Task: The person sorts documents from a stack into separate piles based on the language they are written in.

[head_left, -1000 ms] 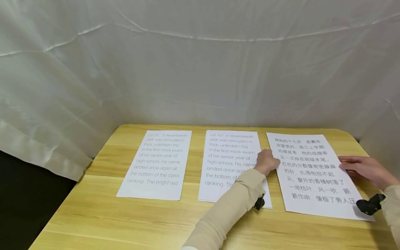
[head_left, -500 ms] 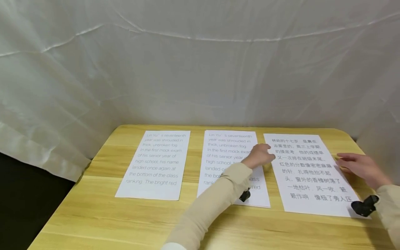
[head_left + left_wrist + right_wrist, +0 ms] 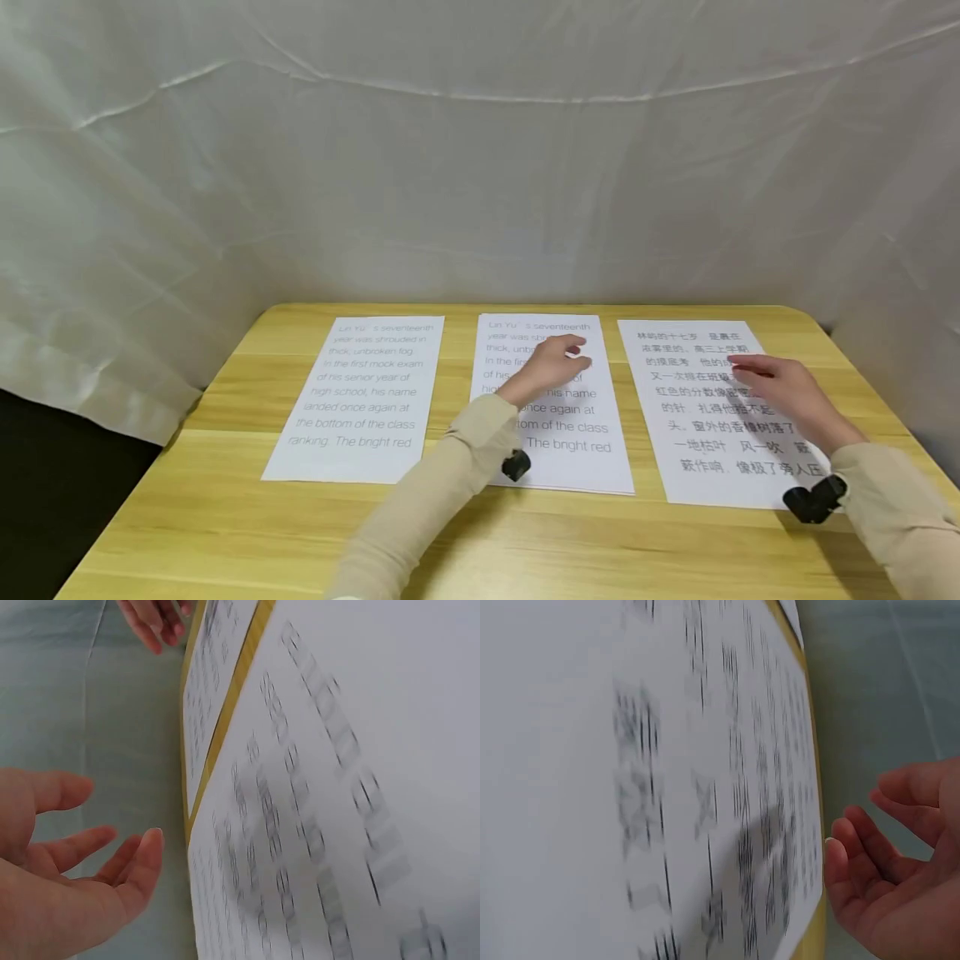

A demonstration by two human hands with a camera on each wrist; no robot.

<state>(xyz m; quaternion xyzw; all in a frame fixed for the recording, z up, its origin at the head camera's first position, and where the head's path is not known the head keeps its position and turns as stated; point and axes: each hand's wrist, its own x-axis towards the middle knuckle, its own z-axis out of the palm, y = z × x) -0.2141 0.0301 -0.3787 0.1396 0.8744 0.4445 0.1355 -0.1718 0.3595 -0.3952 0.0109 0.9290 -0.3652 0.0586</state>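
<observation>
Three places on the wooden table (image 3: 247, 533) bear printed white paper. My left hand (image 3: 551, 364) hovers over the middle paper (image 3: 570, 462), which carries English text and shows a second sheet's edge beneath it. In the left wrist view the fingers of this hand are loosely bent, with nothing between them. Above the right-hand paper (image 3: 697, 417), printed with Chinese characters, is my right hand (image 3: 787, 392). Its fingers are relaxed and hold nothing in the right wrist view. On the left lies another sheet with English text (image 3: 352, 400), apart from both hands.
A pale grey curtain (image 3: 450, 192) hangs behind the table and along its sides. Bare strips of wood separate the papers. A dark area (image 3: 60, 492) lies beyond the table's left edge. Each wrist wears a small black camera (image 3: 516, 465).
Both hands have moved left. The left hand has left the right paper's left edge and is over the middle paper; the right hand has come from the right edge to above that paper.
</observation>
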